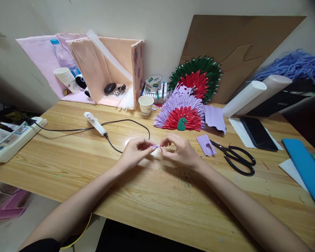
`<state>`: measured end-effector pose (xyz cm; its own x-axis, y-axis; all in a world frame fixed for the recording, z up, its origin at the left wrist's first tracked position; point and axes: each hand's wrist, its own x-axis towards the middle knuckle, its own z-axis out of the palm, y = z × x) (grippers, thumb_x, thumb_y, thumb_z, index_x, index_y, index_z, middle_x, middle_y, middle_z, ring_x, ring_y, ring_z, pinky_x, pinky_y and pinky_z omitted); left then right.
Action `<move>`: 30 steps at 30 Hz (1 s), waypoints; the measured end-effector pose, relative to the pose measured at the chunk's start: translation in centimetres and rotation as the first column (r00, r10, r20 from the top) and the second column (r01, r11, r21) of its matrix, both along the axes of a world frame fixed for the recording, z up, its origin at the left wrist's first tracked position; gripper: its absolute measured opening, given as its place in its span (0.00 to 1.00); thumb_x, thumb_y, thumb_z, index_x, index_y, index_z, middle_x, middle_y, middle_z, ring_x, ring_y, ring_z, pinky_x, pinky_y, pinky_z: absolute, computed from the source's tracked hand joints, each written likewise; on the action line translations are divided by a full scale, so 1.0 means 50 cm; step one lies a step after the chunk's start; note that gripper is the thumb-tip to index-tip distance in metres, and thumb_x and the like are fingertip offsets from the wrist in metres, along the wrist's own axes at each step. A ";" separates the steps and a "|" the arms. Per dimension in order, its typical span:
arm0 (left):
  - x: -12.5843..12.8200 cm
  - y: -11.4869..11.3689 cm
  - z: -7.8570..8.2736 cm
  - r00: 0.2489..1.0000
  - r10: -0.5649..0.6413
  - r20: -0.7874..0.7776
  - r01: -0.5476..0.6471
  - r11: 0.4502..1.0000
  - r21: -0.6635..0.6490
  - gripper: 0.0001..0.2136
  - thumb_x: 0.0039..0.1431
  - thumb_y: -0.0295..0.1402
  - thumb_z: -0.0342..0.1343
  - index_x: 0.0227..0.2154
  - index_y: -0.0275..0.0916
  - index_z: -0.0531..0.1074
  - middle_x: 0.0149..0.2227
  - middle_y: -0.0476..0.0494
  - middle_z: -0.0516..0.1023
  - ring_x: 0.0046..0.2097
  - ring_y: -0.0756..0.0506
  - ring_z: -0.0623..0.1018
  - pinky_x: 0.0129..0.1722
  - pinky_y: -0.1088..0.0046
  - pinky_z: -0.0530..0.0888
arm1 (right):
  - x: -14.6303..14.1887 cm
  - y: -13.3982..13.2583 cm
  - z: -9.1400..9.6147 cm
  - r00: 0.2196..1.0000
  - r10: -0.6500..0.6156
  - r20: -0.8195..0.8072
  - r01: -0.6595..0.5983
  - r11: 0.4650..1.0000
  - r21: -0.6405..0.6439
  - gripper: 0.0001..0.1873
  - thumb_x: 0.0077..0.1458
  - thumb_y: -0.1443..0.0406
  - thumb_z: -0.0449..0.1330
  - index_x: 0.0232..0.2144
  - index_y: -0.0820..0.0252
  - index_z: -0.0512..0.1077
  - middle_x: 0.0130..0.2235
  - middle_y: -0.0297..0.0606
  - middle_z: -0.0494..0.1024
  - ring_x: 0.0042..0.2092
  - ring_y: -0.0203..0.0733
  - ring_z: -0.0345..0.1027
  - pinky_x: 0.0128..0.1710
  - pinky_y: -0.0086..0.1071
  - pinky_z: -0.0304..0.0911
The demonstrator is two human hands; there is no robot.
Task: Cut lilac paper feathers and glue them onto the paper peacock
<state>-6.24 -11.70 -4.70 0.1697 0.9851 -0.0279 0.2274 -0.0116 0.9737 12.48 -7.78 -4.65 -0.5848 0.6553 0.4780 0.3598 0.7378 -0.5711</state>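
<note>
My left hand (138,151) pinches a small folded piece of purple crepe paper (154,146) between thumb and fingertips. At the pale tip of that piece, the thumb and forefinger of my right hand (179,150) are closed together. Beyond my hands lies a fan-shaped peacock (182,113) of purple and red petals with a green head. A cut purple sheet (206,145) is to the right of my right hand, beside black-handled scissors (236,155). Another purple sheet (215,119) leans behind them.
A white handheld device (95,124) with a black cord lies left of my hands, and a power strip (18,140) at the far left. A paper cup (146,105), a green-and-red peacock (210,75), a phone (258,133), paper rolls (245,98) and a blue strip (303,168) stand or lie around.
</note>
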 end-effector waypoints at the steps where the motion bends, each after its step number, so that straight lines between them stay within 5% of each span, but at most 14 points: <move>1: -0.001 0.000 0.000 1.000 0.001 0.000 -0.001 1.000 -0.002 0.12 0.51 0.38 0.58 0.33 0.34 0.76 0.35 0.41 0.79 0.37 0.46 0.76 0.40 0.71 0.72 | 0.001 0.000 0.000 1.000 0.003 -0.001 -0.003 1.000 0.006 0.04 0.47 0.72 0.56 0.27 0.61 0.66 0.27 0.35 0.70 0.29 0.35 0.64 0.27 0.28 0.59; 7: -0.014 0.009 -0.003 0.999 0.021 0.029 -0.018 0.993 -0.114 0.17 0.47 0.40 0.61 0.37 0.33 0.74 0.37 0.38 0.78 0.37 0.46 0.76 0.37 0.70 0.72 | 0.009 0.007 0.003 1.000 -0.023 0.014 0.018 0.959 0.283 0.05 0.51 0.73 0.54 0.28 0.59 0.66 0.26 0.37 0.71 0.30 0.38 0.64 0.30 0.32 0.62; 12: -0.017 0.018 0.001 0.990 0.007 0.138 0.037 0.950 -0.310 0.17 0.50 0.45 0.56 0.28 0.32 0.75 0.27 0.41 0.77 0.28 0.50 0.74 0.30 0.74 0.70 | 0.026 0.009 0.002 0.990 0.004 0.139 -0.088 0.794 0.601 0.07 0.53 0.73 0.54 0.30 0.57 0.69 0.27 0.38 0.74 0.30 0.39 0.65 0.29 0.33 0.63; 16: -0.011 0.013 0.013 0.973 0.015 0.230 0.086 0.903 -0.421 0.16 0.50 0.45 0.57 0.25 0.33 0.75 0.24 0.43 0.76 0.26 0.52 0.73 0.29 0.76 0.68 | 0.037 0.001 0.013 0.967 0.072 0.245 -0.228 0.680 0.697 0.09 0.56 0.72 0.53 0.33 0.55 0.71 0.30 0.37 0.77 0.30 0.38 0.68 0.27 0.32 0.65; 21: -0.013 0.007 0.025 0.985 -0.032 0.172 0.092 0.930 -0.356 0.13 0.47 0.42 0.60 0.23 0.35 0.75 0.23 0.45 0.76 0.25 0.52 0.71 0.29 0.76 0.68 | 0.037 -0.007 0.025 0.956 0.160 0.247 -0.281 0.747 0.602 0.14 0.57 0.72 0.50 0.37 0.52 0.72 0.30 0.35 0.77 0.31 0.37 0.70 0.27 0.30 0.66; 25: -0.018 0.009 0.027 0.990 -0.003 0.138 0.041 0.962 -0.271 0.12 0.47 0.40 0.60 0.23 0.34 0.76 0.23 0.45 0.77 0.25 0.52 0.72 0.29 0.76 0.68 | 0.043 0.000 0.022 0.968 0.151 0.201 -0.248 0.712 0.658 0.13 0.55 0.74 0.54 0.38 0.54 0.71 0.30 0.35 0.77 0.31 0.37 0.70 0.27 0.31 0.65; 30: -0.022 0.008 0.024 0.993 0.077 0.086 -0.061 0.983 -0.173 0.14 0.48 0.41 0.59 0.27 0.33 0.76 0.25 0.44 0.77 0.27 0.50 0.72 0.28 0.76 0.68 | 0.037 0.013 0.013 0.996 0.075 0.044 -0.087 0.869 0.487 0.10 0.53 0.72 0.56 0.37 0.53 0.71 0.31 0.36 0.76 0.32 0.39 0.68 0.30 0.34 0.65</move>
